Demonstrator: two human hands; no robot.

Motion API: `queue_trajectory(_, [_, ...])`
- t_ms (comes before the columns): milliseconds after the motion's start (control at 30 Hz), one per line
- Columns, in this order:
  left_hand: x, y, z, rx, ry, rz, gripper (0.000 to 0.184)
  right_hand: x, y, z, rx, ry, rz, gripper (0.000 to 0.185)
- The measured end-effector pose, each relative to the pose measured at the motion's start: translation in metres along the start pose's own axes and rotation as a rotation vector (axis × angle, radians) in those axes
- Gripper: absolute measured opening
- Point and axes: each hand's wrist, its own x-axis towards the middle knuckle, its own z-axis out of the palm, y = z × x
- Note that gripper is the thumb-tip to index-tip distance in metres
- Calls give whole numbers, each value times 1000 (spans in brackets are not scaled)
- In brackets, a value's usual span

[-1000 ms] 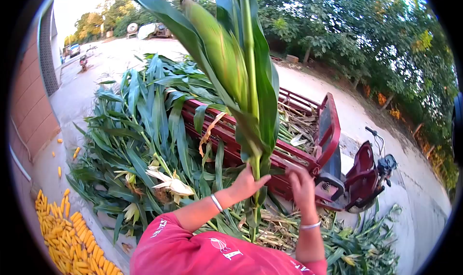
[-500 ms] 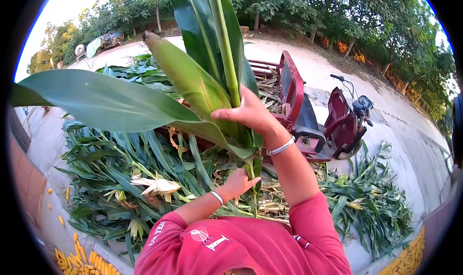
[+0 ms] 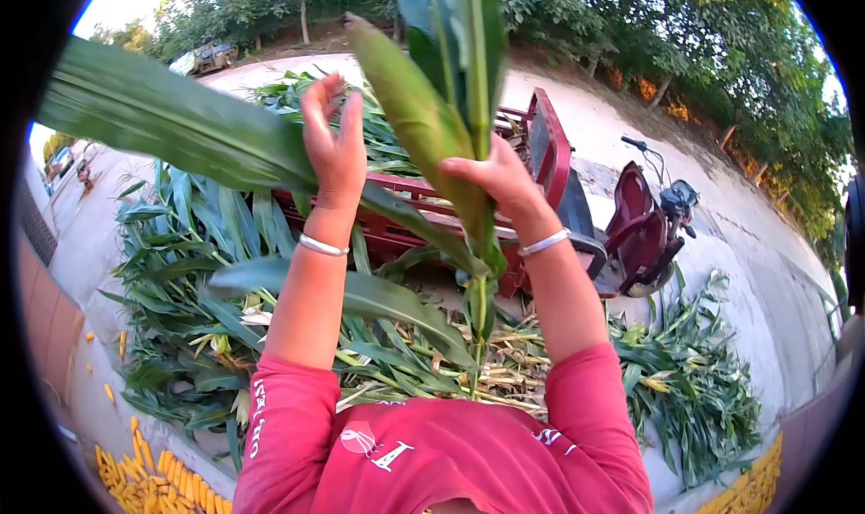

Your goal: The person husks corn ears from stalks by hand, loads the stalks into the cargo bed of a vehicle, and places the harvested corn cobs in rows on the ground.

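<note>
My right hand point(image 3: 507, 179) is wrapped round an upright corn stalk point(image 3: 479, 59), its thumb across the base of a green ear of corn point(image 3: 410, 104) still in its husk. The ear leans up and to the left beside the stalk. My left hand point(image 3: 335, 143) is raised to the left of the ear, fingers and thumb apart and holding nothing. Behind it a long, broad corn leaf point(image 3: 180, 113) stretches to the upper left. Another corn leaf point(image 3: 347, 289) hangs below, across my left forearm. The lower stalk point(image 3: 478, 320) hangs down in front of my chest.
A red cargo tricycle point(image 3: 545, 140) stands ahead, its bed piled with stalks. Cut corn stalks point(image 3: 203, 307) lie in a heap at the left, with another stalk pile point(image 3: 694, 379) at the right. Husked yellow cobs point(image 3: 158, 478) lie at the lower left. Trees point(image 3: 658, 45) line the road.
My left hand has let go of the lower stalk and risen beside the ear. The stalk and ear in my right hand have shifted right, and the big leaf has swung upward.
</note>
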Motion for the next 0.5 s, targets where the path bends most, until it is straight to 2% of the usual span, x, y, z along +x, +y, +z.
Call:
queue_trajectory(67, [-23, -35, -19, -171, -250, -645, 40, -12, -8, -14, 103, -69, 54, 69])
queue_trajectory(100, [-38, -56, -20, -362, -379, -836, 55, -16, -8, -20, 148, -103, 47, 69])
queue_trajectory(167, [-47, -38, -9, -329, -458, -611, 56, -22, -8, -31, 137, -127, 32, 74])
queue_trajectory(233, [-28, -7, 4, -615, -360, -558, 54, -29, -14, -35, 115, -134, 12, 78])
queue_trajectory(267, [-14, 10, 12, -711, -349, -542, 46, -31, -14, -40, 152, -142, 22, 79])
queue_trajectory(500, [53, 51, 39, -921, -478, -394, 31, -44, -15, -61, 155, -155, 31, 88])
